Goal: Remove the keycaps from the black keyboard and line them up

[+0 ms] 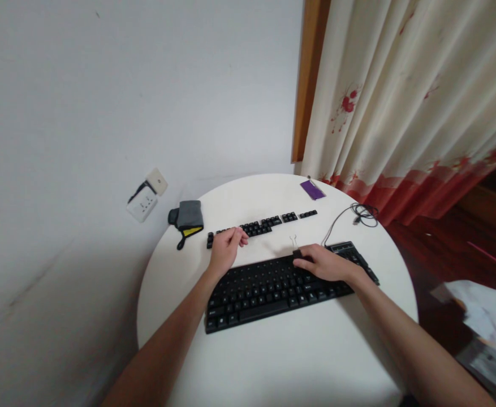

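Observation:
A black keyboard lies across the middle of a round white table. Behind it runs a row of loose black keycaps. My left hand rests beyond the keyboard's left end, its fingertips curled against the loose keycaps; what they pinch is too small to see. On the keyboard's upper right part lies my right hand, fingers closed around a small black piece, likely a keycap. A thin wire keycap puller sits on the table just behind that hand.
A grey and yellow cloth pouch lies at the table's back left. A purple card is at the back edge. The keyboard's cable coils at the right. A wall socket, a flowered curtain and papers surround the table.

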Tool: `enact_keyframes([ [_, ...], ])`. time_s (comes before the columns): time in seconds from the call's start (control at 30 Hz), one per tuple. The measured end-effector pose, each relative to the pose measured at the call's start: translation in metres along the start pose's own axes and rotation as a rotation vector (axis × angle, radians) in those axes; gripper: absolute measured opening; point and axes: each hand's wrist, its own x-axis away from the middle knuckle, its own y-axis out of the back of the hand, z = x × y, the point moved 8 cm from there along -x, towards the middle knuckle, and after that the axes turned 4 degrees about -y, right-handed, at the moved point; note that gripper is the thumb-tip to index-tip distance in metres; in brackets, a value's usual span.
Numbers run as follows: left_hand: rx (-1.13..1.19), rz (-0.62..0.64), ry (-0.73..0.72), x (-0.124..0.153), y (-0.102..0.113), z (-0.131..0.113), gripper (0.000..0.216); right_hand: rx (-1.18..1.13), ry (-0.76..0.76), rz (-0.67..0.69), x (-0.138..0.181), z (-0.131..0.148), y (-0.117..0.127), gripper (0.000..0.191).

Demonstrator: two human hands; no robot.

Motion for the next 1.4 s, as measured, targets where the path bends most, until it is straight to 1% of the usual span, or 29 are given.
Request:
enact_keyframes([
  [0.07, -0.001, 0.025, -0.002, 0.000, -0.003, -0.001, 0.036, 0.029, -0.023, -0.006, -0.002, -0.004, -0.003, 0.031],
  [0.17, 0.016, 0.077, 0.000, 0.000, -0.008, -0.003, 0.036, 0.027, -0.032, -0.012, -0.002, -0.006, -0.002, 0.033],
  [0.23, 0.025, 0.100, 0.001, 0.000, -0.010, -0.004, 0.036, -0.023, -0.012, 0.031, 0.002, -0.004, -0.001, 0.032],
  [0.33, 0.018, 0.114, -0.002, 0.001, -0.011, -0.004, 0.036, -0.156, 0.066, 0.141, 0.008, 0.005, 0.000, 0.028],
  [0.4, 0.011, 0.119, -0.004, 0.001, -0.011, -0.003, 0.036, -0.202, 0.092, 0.173, 0.011, 0.009, 0.002, 0.025],
  [0.6, -0.002, 0.132, -0.006, 0.001, -0.012, -0.003, 0.038, -0.153, 0.031, 0.083, 0.007, 0.004, 0.008, 0.032],
  [0.77, -0.005, 0.145, -0.015, 0.001, -0.013, -0.006, 0.038, -0.115, -0.002, 0.119, 0.004, -0.003, 0.003, 0.032],
  [1.07, -0.004, 0.173, -0.016, 0.003, -0.017, -0.007, 0.038, -0.090, -0.010, 0.064, 0.000, -0.005, 0.005, 0.029],
  [1.2, -0.007, 0.189, -0.020, 0.002, -0.020, -0.006, 0.037, -0.160, -0.051, 0.001, -0.004, -0.015, 0.003, 0.033],
  [1.33, -0.001, 0.213, -0.012, 0.003, -0.021, -0.003, 0.037, -0.285, -0.061, -0.025, -0.008, -0.021, 0.003, 0.035],
  [1.4, -0.005, 0.254, -0.006, 0.004, -0.025, -0.006, 0.035, -0.350, -0.051, -0.086, -0.008, -0.020, 0.009, 0.035],
])
